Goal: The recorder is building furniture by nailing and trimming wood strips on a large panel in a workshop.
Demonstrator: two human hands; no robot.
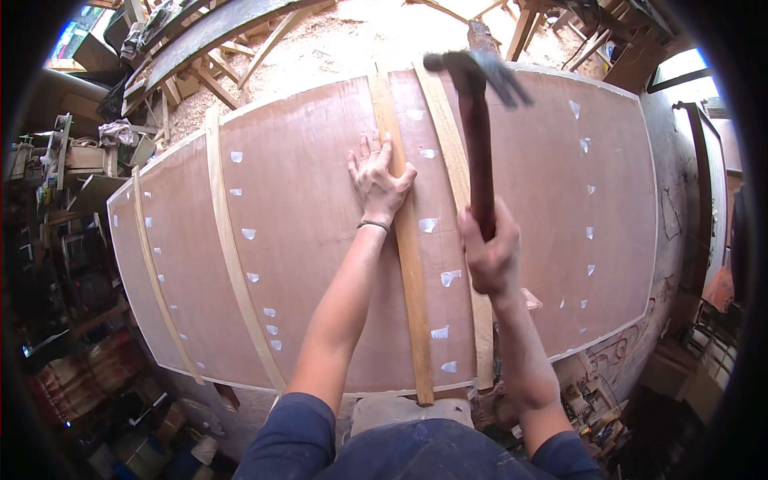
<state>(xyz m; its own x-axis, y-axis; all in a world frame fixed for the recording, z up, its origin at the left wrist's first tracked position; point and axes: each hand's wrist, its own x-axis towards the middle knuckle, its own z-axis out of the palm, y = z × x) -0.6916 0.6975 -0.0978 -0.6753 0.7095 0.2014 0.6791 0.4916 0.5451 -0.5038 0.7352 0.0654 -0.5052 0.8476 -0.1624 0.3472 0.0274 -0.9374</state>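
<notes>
My left hand [378, 180] lies with fingers spread on the pinkish plywood panel [304, 240] and against the left edge of a long wooden batten [412, 296] near the middle. My right hand [492, 248] is closed around the dark wooden handle of a claw hammer [482, 144]. The hammer's metal head is raised into the upper part of the view, slightly blurred, over a second, paler batten [440, 120] just right of the first. Small white patches [428, 225] run in rows down the panel.
Two more battens [228, 248] [160, 272] cross the panel's left part. Beyond its far edge lie offcuts and long planks [200, 44] among pale shavings. Stacked clutter [96, 160] stands at the left, a dark wooden frame [704, 200] at the right, and tools [588, 400] below the near right edge.
</notes>
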